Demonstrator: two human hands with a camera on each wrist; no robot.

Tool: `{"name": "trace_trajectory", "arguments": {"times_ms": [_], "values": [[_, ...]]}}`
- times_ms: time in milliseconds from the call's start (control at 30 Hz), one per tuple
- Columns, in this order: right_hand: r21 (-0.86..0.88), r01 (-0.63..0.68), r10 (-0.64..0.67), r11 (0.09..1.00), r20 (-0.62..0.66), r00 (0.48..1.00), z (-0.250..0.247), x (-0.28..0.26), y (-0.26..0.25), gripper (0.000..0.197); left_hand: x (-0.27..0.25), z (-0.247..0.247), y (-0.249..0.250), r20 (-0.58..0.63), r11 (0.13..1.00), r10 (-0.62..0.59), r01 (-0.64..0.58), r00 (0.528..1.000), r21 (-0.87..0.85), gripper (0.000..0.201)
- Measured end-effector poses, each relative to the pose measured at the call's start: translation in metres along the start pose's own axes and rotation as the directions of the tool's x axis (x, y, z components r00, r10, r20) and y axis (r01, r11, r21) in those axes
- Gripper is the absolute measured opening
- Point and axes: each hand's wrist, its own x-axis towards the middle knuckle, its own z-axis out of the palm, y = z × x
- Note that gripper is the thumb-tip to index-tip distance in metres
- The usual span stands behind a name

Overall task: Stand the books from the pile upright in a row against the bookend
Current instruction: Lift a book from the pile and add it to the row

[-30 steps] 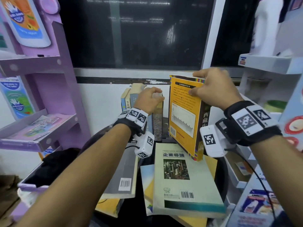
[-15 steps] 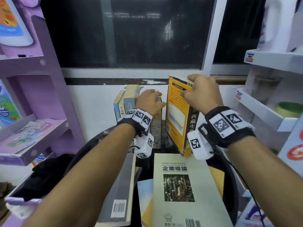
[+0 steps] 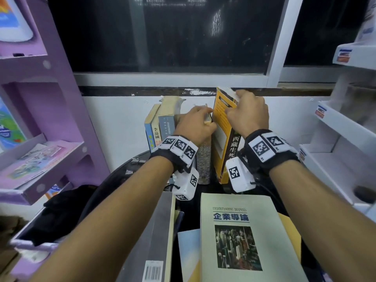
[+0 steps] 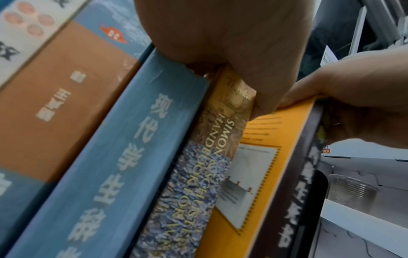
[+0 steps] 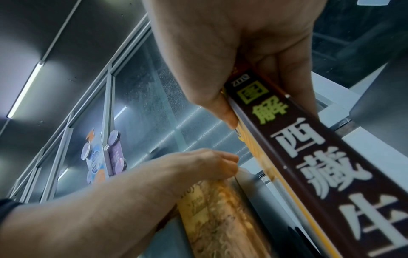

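Note:
Several books stand upright in a row against the white wall. The rightmost in the row is a speckled-spine book point(image 3: 203, 163) point(image 4: 194, 183), and my left hand point(image 3: 205, 117) grips its top. My right hand point(image 3: 232, 106) pinches the top of a yellow book with a dark brown spine point(image 3: 223, 143) point(image 5: 309, 157). That book stands nearly upright on the table, right beside the speckled one. A pile lies flat in front: a pale green book point(image 3: 240, 237) on top, a grey book point(image 3: 160, 231) at the left, and a light blue one point(image 3: 189, 253) underneath. No bookend shows.
A purple shelf unit point(image 3: 50, 159) stands close on the left and a white shelf unit point(image 3: 335, 139) on the right. The dark round table point(image 3: 126, 169) holds the books. Black cloth point(image 3: 67, 208) lies at the lower left. A dark window point(image 3: 162, 37) sits above the wall.
The yellow book came down from a tilted, raised position over the pile and now stands beside the speckled book. My left hand stayed on the speckled book.

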Motion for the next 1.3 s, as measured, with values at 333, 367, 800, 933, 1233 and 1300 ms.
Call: {"name": "trace_trajectory", "arguments": {"times_ms": [333, 367, 800, 933, 1233, 1300], "values": [[0.070, 0.008, -0.009, 0.997, 0.014, 1.000, 0.022, 0.009, -0.005, 0.035, 0.000, -0.002, 0.002, 0.027, 0.997, 0.070, -0.071, 0.997, 0.019, 0.058], [0.072, 0.015, -0.016, 0.997, 0.018, 1.000, 0.023, 0.009, -0.005, 0.037, 0.000, -0.002, 0.002, 0.041, 0.997, 0.077, -0.078, 0.996, 0.023, 0.059], [0.132, 0.071, -0.093, 0.989, 0.172, 0.981, 0.029, 0.009, -0.002, 0.049, 0.011, -0.007, -0.009, 0.244, 0.998, 0.056, -0.064, 0.968, 0.025, 0.087], [0.211, 0.075, -0.133, 0.975, 0.276, 0.952, 0.019, 0.009, 0.001, 0.062, 0.012, -0.008, -0.012, 0.243, 0.998, 0.064, -0.066, 0.968, 0.002, 0.086], [0.227, 0.126, -0.226, 0.966, 0.493, 0.840, 0.001, 0.013, 0.018, 0.084, 0.011, -0.010, -0.009, 0.244, 0.996, 0.088, -0.089, 0.966, -0.006, 0.090], [0.285, 0.094, -0.229, 0.954, 0.491, 0.840, 0.004, 0.012, 0.018, 0.083, 0.011, -0.011, -0.009, 0.242, 0.997, 0.080, -0.081, 0.967, -0.006, 0.090]]}}
